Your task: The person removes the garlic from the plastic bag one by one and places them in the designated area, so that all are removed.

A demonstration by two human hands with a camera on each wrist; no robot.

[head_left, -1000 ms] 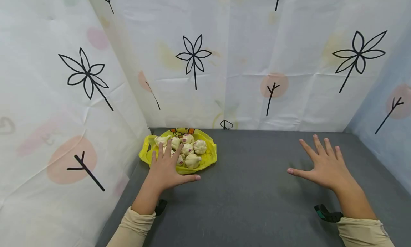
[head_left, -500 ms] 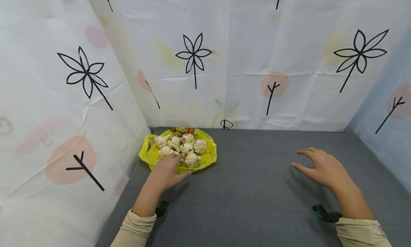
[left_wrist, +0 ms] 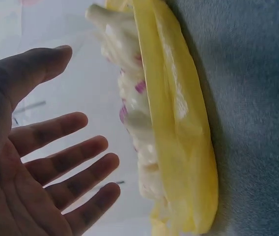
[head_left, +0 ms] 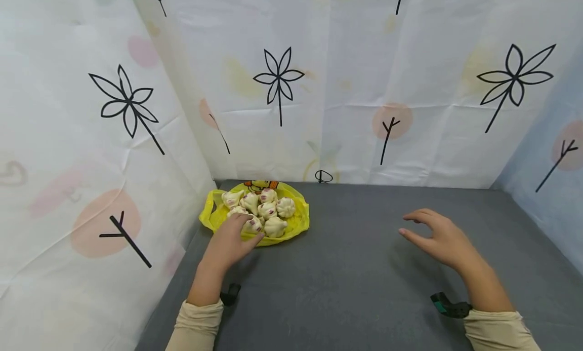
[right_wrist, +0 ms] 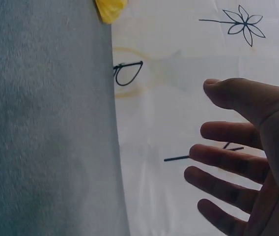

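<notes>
Several white garlic bulbs (head_left: 275,227) with purple marks lie in a yellow plastic bag (head_left: 298,222) at the back left of the grey table. My left hand (head_left: 227,244) hovers at the near left side of the bag, fingers relaxed and apart, holding nothing. In the left wrist view a gap shows between its fingers and the garlic, and the bag's folded yellow side (left_wrist: 183,118) faces the camera. Over the right part of the table my right hand (head_left: 444,239) hangs with loosely bent fingers and holds nothing. No object lies near it.
The grey tabletop (head_left: 337,270) stretches between both hands. White patterned cloth walls (head_left: 346,77) stand behind it and along the left side (head_left: 54,153); a bluish one (head_left: 546,133) bounds the right. A black wrist strap (head_left: 451,306) shows at the right cuff.
Both hands have gone from spread fingers to relaxed, slightly bent ones. The right hand has shifted a little to the left. The garlic and bag have stayed in place.
</notes>
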